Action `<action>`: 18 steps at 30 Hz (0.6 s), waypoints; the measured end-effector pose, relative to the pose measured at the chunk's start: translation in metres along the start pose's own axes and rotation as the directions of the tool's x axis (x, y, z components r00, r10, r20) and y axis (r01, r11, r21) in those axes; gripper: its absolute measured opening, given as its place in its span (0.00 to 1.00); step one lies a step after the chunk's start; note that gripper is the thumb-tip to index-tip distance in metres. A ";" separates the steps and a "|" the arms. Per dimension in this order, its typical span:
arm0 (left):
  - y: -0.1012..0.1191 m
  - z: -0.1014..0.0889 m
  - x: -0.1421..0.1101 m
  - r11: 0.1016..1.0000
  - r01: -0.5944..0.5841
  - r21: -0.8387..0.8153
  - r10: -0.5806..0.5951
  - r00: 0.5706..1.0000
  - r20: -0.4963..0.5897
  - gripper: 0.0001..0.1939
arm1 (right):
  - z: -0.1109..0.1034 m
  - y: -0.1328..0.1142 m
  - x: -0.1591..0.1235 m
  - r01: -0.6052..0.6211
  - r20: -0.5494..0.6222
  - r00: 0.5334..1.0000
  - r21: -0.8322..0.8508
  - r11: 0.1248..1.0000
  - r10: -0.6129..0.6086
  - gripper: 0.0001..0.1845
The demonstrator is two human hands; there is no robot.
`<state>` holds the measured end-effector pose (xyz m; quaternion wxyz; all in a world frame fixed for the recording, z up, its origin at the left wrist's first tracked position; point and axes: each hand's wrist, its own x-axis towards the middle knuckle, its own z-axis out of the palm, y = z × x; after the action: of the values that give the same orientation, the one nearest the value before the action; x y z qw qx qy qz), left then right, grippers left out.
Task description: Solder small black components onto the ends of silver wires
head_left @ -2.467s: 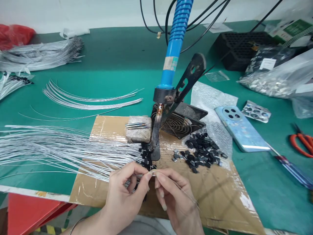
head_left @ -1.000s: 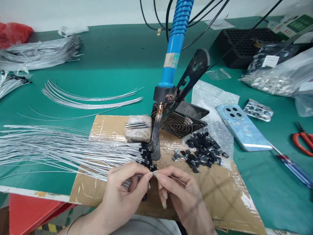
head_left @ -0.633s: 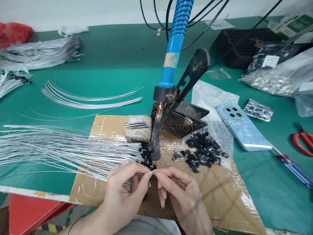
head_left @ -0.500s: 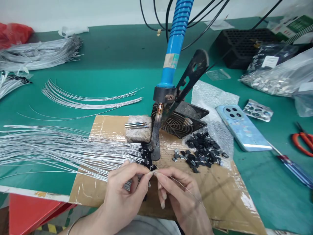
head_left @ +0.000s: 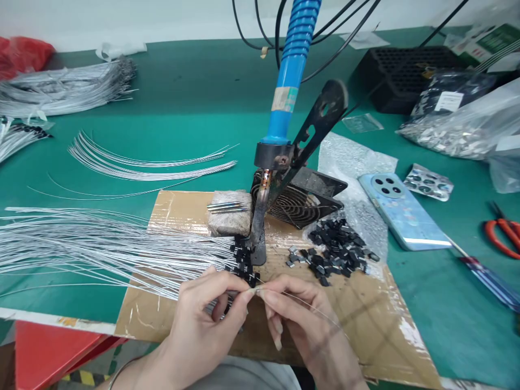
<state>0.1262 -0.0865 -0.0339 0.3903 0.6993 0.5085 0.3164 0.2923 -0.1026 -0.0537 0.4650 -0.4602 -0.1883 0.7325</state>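
My left hand (head_left: 213,319) and my right hand (head_left: 303,317) meet fingertip to fingertip over the cardboard (head_left: 357,325), both pinched. A thin silvery wire (head_left: 317,310) passes through my right fingers and trails off to the right. Whatever small piece sits between my left thumb and forefinger is mostly hidden; I cannot make it out. Just behind and under my left hand lies a bundle of thin white wires (head_left: 162,252) with black connectors (head_left: 242,257) at their right ends. Above my fingertips, a blue-handled soldering iron (head_left: 279,127) points down in a black metal stand (head_left: 314,132).
Loose small black connectors (head_left: 339,246) lie in a pile at right, by bubble wrap (head_left: 353,162). A fan (head_left: 298,203) stands behind the iron. Further right are a blue phone (head_left: 402,211), a screwdriver (head_left: 491,281) and red-handled pliers (head_left: 504,233). Separate wires (head_left: 154,173) lie at left.
My right hand has shifted slightly right and down, with its fingertips a little further from my left ones. The left hand has barely moved.
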 end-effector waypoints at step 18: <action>-0.004 0.012 -0.002 0.996 0.070 -0.060 -0.077 0.990 -0.118 0.09 | 0.003 0.020 0.003 0.094 -0.058 0.994 0.111 0.989 -0.088 0.10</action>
<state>0.1343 -0.0900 -0.0433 0.3896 0.6485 0.5476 0.3575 0.2794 -0.1094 -0.0679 0.5283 -0.4433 -0.1549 0.7074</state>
